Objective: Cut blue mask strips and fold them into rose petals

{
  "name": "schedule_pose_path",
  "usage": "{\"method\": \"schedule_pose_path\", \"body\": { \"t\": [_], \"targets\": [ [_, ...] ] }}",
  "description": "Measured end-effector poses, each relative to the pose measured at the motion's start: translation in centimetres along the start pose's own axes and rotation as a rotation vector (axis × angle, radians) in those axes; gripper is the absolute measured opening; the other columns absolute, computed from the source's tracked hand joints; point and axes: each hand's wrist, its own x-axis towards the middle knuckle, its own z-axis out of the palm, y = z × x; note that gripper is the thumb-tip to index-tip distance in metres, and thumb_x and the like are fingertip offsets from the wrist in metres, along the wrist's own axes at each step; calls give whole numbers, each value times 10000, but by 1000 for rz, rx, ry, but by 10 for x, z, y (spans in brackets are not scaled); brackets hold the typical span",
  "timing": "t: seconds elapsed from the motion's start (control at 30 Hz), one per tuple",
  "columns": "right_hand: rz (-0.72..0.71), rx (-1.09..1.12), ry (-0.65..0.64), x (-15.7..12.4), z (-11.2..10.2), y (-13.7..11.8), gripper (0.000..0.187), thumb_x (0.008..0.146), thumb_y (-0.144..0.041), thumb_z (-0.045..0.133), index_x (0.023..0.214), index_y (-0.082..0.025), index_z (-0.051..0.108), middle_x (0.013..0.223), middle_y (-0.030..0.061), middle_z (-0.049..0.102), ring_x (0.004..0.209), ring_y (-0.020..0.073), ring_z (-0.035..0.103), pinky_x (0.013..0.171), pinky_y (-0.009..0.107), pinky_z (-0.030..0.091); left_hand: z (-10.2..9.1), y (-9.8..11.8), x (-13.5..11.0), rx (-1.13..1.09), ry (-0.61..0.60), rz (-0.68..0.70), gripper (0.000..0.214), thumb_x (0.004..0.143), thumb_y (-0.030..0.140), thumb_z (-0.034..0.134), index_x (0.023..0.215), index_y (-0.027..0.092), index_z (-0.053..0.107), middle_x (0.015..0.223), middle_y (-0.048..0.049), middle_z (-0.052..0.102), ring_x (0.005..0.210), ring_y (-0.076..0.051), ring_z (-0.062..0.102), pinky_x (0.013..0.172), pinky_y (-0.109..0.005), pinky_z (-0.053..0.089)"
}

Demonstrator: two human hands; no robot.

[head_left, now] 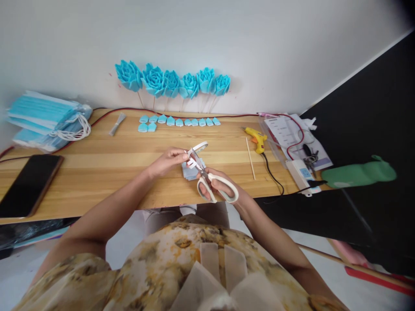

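My right hand (pixel 218 178) has its fingers through the white handles of a pair of scissors (pixel 203 172). The blades stand apart and point away from me. My left hand (pixel 169 160) pinches a small white piece (pixel 192 163), which lies at the blades. A white ring like a roll of tape (pixel 201 145) is beside my left fingertips; whether they hold it too, I cannot tell. Under the scissors, on the wooden table (pixel 155 151), lies a pile of pale blue pieces (pixel 189 173), partly covered by my hands.
Blue fabric flowers (pixel 153 80) on sticks stand along the wall, behind rows of small folded blue pieces (pixel 170 121). Face masks (pixel 42 116) and a phone (pixel 32 185) lie left. Rightward are a thin stick (pixel 250 158), yellow glue gun (pixel 256 138), power strip (pixel 301 175) and green bottle (pixel 356 173).
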Motion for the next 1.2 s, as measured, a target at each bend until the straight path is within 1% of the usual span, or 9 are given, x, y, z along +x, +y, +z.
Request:
{"method": "schedule_pose_path", "body": {
  "t": [0.2, 0.37, 0.53, 0.63, 0.8, 0.9, 0.97, 1.07, 1.2],
  "targets": [
    [-7, 18, 8, 4, 4, -1, 472, 862, -532, 667, 1149, -168, 576, 752, 6, 622, 543, 102, 557, 468, 210, 430, -1, 2, 0, 81, -52, 0, 512, 791, 630, 692, 681, 130, 674, 711, -44, 649, 688, -159, 583, 687, -295, 446],
    [-33, 79, 48, 5, 11, -1, 430, 880, -512, 650, 1120, -158, 601, 662, -26, 576, 466, 74, 466, 427, 201, 389, -1, 3, 0, 102, -57, 21, 521, 804, 635, 672, 680, 129, 680, 756, -66, 674, 730, -178, 598, 723, -306, 451],
    [8, 127, 123, 4, 16, -4, 448, 851, -544, 663, 1069, -156, 610, 567, -69, 499, 380, 44, 340, 342, 174, 289, 2, 7, -1, 33, -62, -20, 497, 837, 608, 640, 695, 135, 690, 776, -86, 672, 785, -209, 607, 763, -329, 451],
    [30, 144, 169, 3, 16, -6, 478, 813, -564, 691, 1051, -156, 614, 564, -75, 490, 365, 36, 315, 324, 170, 259, 3, 8, -1, -47, -69, -39, 455, 843, 565, 638, 716, 133, 695, 787, -93, 661, 793, -216, 599, 768, -332, 448],
    [49, 183, 186, 2, 15, -7, 513, 774, -563, 726, 1055, -148, 620, 566, -80, 476, 364, 28, 292, 314, 169, 220, 1, 3, 0, -149, -19, 9, 353, 804, 491, 701, 825, 140, 735, 742, -77, 662, 763, -209, 598, 769, -329, 446],
    [46, 179, 190, 1, 16, -7, 478, 785, -550, 722, 1029, -152, 618, 571, -76, 482, 370, 25, 288, 324, 168, 212, 1, 0, 1, -74, 53, 18, 288, 802, 440, 734, 786, 152, 745, 775, -68, 685, 781, -194, 611, 796, -316, 448],
    [48, 172, 188, 0, 18, -6, 466, 793, -545, 719, 1032, -157, 618, 581, -73, 489, 376, 23, 290, 332, 166, 216, 1, -1, 1, -7, 100, 34, 311, 808, 455, 734, 733, 153, 738, 787, -67, 698, 791, -187, 617, 801, -307, 452],
    [50, 152, 195, 0, 21, -7, 469, 794, -539, 721, 1049, -158, 623, 588, -73, 487, 381, 18, 284, 337, 163, 221, 1, -1, 2, 52, 106, 37, 363, 809, 493, 727, 702, 146, 728, 736, -60, 685, 709, -161, 594, 723, -286, 456],
    [62, 88, 225, 2, 22, -7, 506, 773, -560, 731, 1049, -146, 636, 547, -82, 461, 365, 18, 272, 337, 171, 213, 2, 3, 2, 111, 116, 27, 360, 840, 477, 697, 711, 141, 717, 643, -20, 612, 571, -108, 488, 586, -249, 399]
  ]
}}
